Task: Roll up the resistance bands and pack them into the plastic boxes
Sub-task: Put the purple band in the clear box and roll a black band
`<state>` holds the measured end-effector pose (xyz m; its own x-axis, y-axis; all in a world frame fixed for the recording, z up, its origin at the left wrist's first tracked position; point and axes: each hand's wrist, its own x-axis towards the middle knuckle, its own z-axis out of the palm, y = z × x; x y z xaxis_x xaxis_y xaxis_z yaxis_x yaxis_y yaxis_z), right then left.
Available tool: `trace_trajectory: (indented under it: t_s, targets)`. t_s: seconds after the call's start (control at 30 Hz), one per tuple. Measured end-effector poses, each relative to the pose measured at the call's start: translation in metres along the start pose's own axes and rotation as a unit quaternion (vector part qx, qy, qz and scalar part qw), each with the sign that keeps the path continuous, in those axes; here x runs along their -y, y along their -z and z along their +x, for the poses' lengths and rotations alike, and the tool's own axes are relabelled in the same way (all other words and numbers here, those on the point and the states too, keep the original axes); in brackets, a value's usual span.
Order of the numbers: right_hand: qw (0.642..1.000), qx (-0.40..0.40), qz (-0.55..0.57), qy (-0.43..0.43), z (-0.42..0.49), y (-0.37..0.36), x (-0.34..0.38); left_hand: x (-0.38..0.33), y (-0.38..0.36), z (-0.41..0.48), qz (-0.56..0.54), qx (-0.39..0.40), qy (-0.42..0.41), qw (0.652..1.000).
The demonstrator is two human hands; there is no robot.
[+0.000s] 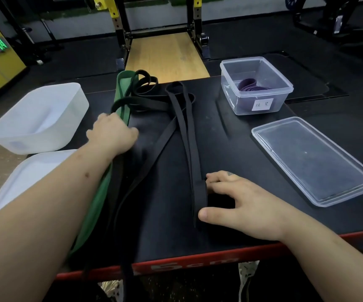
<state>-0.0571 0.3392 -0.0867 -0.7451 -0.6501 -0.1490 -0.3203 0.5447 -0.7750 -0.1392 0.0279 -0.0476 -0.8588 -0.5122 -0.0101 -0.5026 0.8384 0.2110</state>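
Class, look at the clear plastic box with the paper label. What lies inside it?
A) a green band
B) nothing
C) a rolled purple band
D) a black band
C: a rolled purple band shows through the clear box; the green band and black bands lie out on the table.

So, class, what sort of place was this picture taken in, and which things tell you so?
Most likely a gym: a squat rack stands over a wooden platform behind the black padded table, and resistance bands lie across that table.
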Motion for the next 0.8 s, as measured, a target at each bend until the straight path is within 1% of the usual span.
trace_trajectory:
  t_s: [0.07,0.17,0.2,0.27,0.33,0.37,0.4,0.5,0.57,0.67,0.8]
  targets:
    - [1.0,0.0,-0.005,-0.002,0.001,0.0,0.0,0.005,-0.005,-0.001,0.019,0.002,0.017,1.0]
    - [1.0,-0.003,-0.004,-0.006,0.001,-0.001,0.001,0.008,-0.01,-0.004,0.092,0.032,0.027,0.995]
    - [1.0,-0.003,0.001,-0.006,0.0,-0.001,0.001,0.008,-0.01,-0.007,0.112,0.03,0.015,0.993]
    - [1.0,0.0,0.005,-0.003,-0.001,0.0,0.003,0.003,-0.011,-0.011,0.116,-0.009,-0.047,0.992]
    - [1.0,0.002,0.003,-0.004,-0.002,0.0,0.005,-0.01,-0.008,-0.014,0.082,-0.041,-0.132,0.987]
    - [1.0,0.001,0.005,-0.006,-0.002,0.0,0.006,-0.019,-0.006,-0.015,0.045,-0.037,-0.164,0.985]
    - [1.0,0.001,0.007,-0.007,-0.002,0.001,0.007,-0.03,-0.003,-0.015,-0.004,-0.018,-0.179,0.984]
    - [1.0,0.003,0.015,-0.008,-0.003,0.0,0.008,-0.059,0.001,-0.003,-0.144,0.053,-0.168,0.974]
    - [1.0,0.003,0.018,-0.011,-0.003,-0.001,0.006,-0.076,0.0,0.011,-0.197,0.082,-0.148,0.966]
    - [1.0,0.001,0.022,-0.01,-0.002,-0.002,0.005,-0.099,-0.005,0.032,-0.204,0.083,-0.135,0.966]
    - [1.0,0.007,0.023,-0.008,-0.002,0.001,0.007,-0.126,-0.013,0.054,-0.187,0.042,-0.109,0.975]
